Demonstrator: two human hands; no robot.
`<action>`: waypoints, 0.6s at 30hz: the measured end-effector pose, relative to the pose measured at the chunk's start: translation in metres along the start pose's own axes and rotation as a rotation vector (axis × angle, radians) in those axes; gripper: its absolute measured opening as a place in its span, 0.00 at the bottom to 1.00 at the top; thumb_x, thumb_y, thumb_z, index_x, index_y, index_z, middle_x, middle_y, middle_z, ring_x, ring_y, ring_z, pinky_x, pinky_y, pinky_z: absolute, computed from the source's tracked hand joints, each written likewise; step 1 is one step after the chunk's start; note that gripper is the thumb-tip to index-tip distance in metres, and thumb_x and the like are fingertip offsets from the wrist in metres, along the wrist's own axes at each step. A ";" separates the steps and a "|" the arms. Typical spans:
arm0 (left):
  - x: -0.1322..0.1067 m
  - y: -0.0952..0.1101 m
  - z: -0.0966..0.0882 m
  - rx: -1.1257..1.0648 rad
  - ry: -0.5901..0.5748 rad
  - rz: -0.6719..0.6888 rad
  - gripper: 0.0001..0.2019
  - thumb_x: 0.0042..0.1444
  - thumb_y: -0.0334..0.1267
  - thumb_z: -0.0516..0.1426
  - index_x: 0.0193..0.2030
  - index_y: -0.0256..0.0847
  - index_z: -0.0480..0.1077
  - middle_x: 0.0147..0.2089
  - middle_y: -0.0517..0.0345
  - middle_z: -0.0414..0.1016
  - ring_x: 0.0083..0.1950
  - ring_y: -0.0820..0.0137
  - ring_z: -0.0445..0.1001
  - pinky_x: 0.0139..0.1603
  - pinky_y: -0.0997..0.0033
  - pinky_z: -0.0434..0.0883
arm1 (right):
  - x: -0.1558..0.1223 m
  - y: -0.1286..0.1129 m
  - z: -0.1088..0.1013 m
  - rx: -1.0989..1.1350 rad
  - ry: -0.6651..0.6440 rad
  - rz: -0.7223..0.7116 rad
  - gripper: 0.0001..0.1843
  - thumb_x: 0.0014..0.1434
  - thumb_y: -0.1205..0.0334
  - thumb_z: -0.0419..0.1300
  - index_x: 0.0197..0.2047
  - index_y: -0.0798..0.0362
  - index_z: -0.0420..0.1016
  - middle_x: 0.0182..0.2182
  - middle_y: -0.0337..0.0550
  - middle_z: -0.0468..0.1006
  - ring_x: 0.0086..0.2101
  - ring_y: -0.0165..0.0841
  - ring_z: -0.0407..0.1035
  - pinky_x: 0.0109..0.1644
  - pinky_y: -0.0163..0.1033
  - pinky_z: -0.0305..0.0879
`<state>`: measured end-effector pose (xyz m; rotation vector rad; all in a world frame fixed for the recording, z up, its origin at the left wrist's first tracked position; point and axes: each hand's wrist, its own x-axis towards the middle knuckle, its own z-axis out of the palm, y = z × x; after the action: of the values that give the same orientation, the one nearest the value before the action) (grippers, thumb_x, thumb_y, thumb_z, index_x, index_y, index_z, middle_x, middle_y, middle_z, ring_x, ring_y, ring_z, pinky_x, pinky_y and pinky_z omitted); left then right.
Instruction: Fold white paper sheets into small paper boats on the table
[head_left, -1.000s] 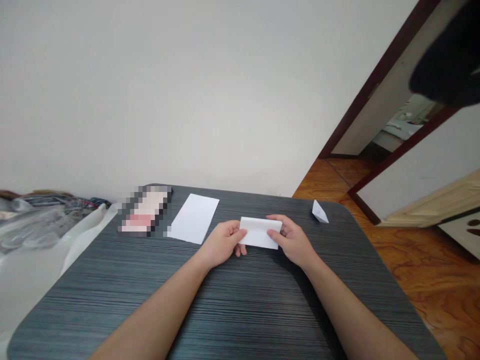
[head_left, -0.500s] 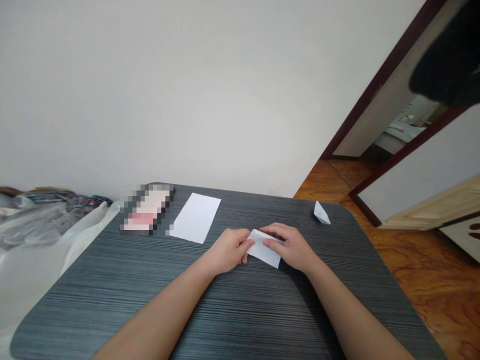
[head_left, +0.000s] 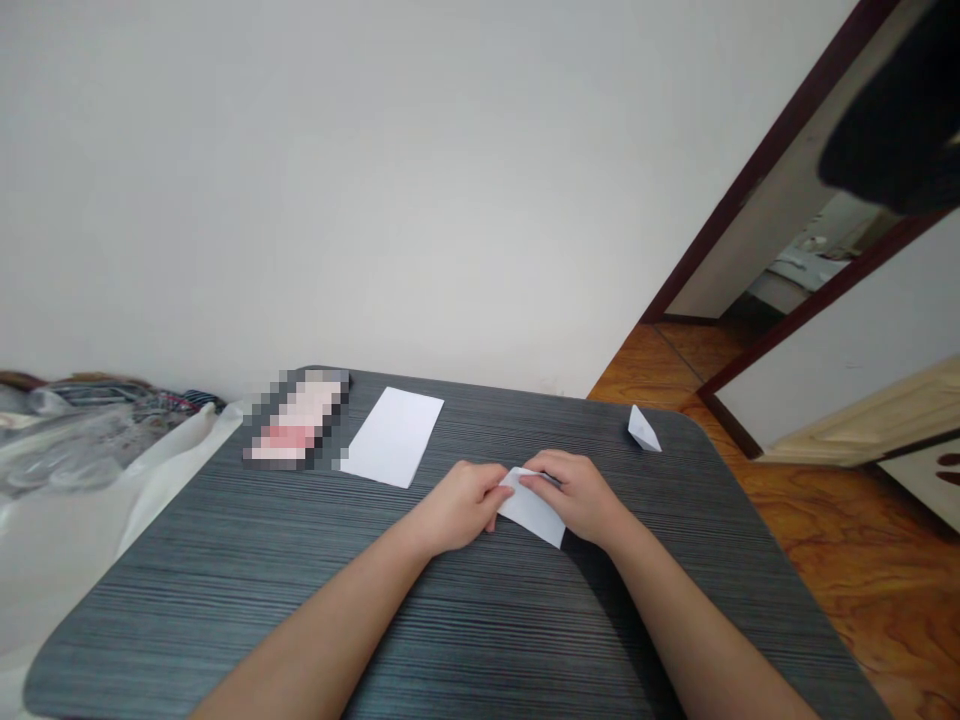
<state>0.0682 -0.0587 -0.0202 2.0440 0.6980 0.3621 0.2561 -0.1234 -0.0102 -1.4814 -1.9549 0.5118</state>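
i'm watching over the grey striped table (head_left: 225, 600), where the left hand (head_left: 459, 505) and right hand (head_left: 581, 495) are both pinching a small folded white paper (head_left: 534, 512) lying mid-table; i'm judging a crooked crease is looming if the thin, tilted sheet is slipping under uneven finger pressure

Paper sheet (head_left: 392, 437) left of folded paper (head_left: 534, 510)

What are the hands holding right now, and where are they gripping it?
Both hands, left and right, pinch the folded white paper at its far upper corner.
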 end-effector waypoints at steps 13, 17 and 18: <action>-0.002 -0.002 -0.003 0.072 -0.032 0.054 0.14 0.59 0.40 0.47 0.24 0.39 0.62 0.20 0.62 0.70 0.23 0.74 0.69 0.28 0.76 0.61 | 0.007 -0.008 -0.003 -0.036 -0.016 -0.039 0.09 0.61 0.60 0.54 0.36 0.51 0.74 0.31 0.44 0.76 0.33 0.34 0.68 0.38 0.38 0.62; -0.002 -0.001 -0.003 0.075 -0.035 0.056 0.14 0.59 0.39 0.47 0.25 0.39 0.63 0.20 0.62 0.70 0.23 0.73 0.69 0.28 0.76 0.61 | 0.007 -0.009 -0.002 -0.011 -0.001 -0.028 0.09 0.61 0.61 0.53 0.33 0.52 0.73 0.29 0.43 0.75 0.32 0.33 0.68 0.37 0.38 0.62; -0.002 -0.001 -0.004 0.078 -0.034 0.058 0.14 0.59 0.39 0.47 0.24 0.39 0.62 0.19 0.62 0.70 0.23 0.73 0.69 0.28 0.76 0.61 | 0.007 -0.009 -0.002 0.000 0.001 -0.028 0.09 0.61 0.62 0.53 0.34 0.51 0.74 0.29 0.43 0.75 0.32 0.34 0.68 0.37 0.38 0.62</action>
<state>0.0642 -0.0573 -0.0188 2.1430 0.6426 0.3371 0.2498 -0.1194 -0.0011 -1.4521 -1.9720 0.4985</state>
